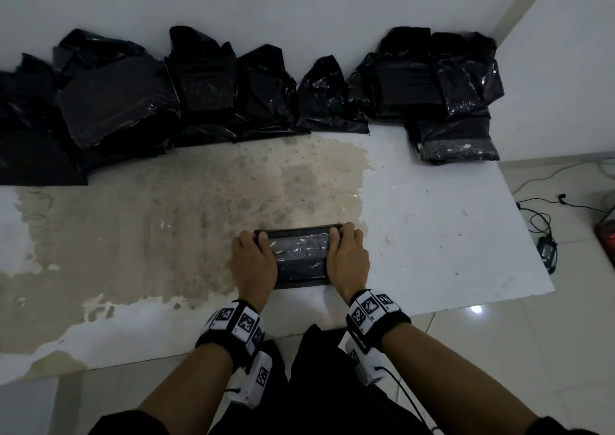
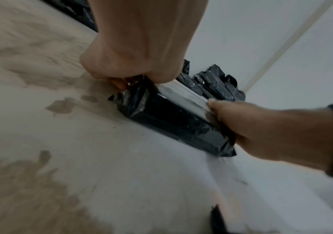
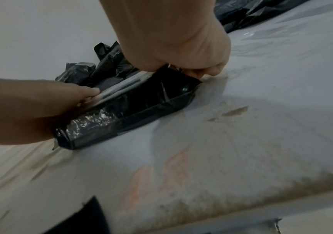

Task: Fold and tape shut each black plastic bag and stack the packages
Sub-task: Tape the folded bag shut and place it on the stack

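At the far left of the table [image 1: 449, 235], along the wall, lay a row of loose bags [image 1: 116, 101], crumpled and not yet folded. Nearer the front edge, the left hand [image 1: 254, 261] gripped the left end of the package [image 1: 301, 255], thumb on top and fingers curled around its end. The package lay flat on the table between both hands, already folded into a neat brick with a strip of clear tape [image 1: 299, 245] shining across its top. It looked firm and box-like inside, light enough to lift with ease, but its plastic skin was probably slick, so the two short ends seemed the safest places to hold. The right hand [image 1: 347, 258] gripped the right end in the same way. Further right, at the far corner, sat a stack [image 1: 456, 141] of finished packages, well apart from the hands.
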`<state>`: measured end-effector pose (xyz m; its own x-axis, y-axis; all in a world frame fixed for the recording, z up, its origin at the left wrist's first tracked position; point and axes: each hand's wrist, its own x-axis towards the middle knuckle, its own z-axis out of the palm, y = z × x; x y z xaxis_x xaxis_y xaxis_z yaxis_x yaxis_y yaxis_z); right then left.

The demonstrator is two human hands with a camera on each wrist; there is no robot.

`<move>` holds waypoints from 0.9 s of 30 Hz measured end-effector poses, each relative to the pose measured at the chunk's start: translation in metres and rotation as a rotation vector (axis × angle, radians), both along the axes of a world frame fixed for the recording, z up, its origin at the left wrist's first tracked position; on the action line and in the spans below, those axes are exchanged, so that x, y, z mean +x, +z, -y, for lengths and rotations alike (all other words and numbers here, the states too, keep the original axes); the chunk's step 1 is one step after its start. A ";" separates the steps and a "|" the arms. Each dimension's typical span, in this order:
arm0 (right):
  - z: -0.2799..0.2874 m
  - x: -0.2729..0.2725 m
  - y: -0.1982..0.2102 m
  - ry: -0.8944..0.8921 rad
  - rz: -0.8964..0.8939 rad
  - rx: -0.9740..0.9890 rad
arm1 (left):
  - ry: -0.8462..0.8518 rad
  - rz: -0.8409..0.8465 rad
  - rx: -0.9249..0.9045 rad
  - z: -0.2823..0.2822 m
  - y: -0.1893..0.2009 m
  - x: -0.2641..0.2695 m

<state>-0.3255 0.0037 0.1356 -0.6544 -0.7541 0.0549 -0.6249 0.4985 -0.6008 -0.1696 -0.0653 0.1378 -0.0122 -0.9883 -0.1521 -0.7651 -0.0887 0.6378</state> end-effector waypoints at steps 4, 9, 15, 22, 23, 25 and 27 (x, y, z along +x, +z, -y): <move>0.001 -0.012 0.016 -0.023 0.089 -0.148 | 0.137 -0.330 0.085 0.001 0.021 -0.010; 0.001 -0.036 0.047 -0.030 0.487 -0.226 | 0.062 -0.362 0.236 0.012 0.047 -0.042; -0.015 -0.078 0.062 -0.112 0.730 -0.077 | -0.140 -0.366 0.320 0.016 0.071 -0.085; -0.035 -0.129 0.070 -0.171 0.804 -0.144 | -0.099 -0.476 0.431 0.003 0.072 -0.139; -0.037 -0.139 0.071 -0.202 0.790 -0.193 | -0.120 -0.510 0.448 0.004 0.070 -0.146; -0.042 -0.168 0.071 -0.296 0.770 -0.272 | -0.269 -0.473 0.373 0.010 0.062 -0.152; -0.049 -0.209 0.067 -0.423 0.728 -0.308 | -0.471 -0.178 0.159 0.020 0.047 -0.143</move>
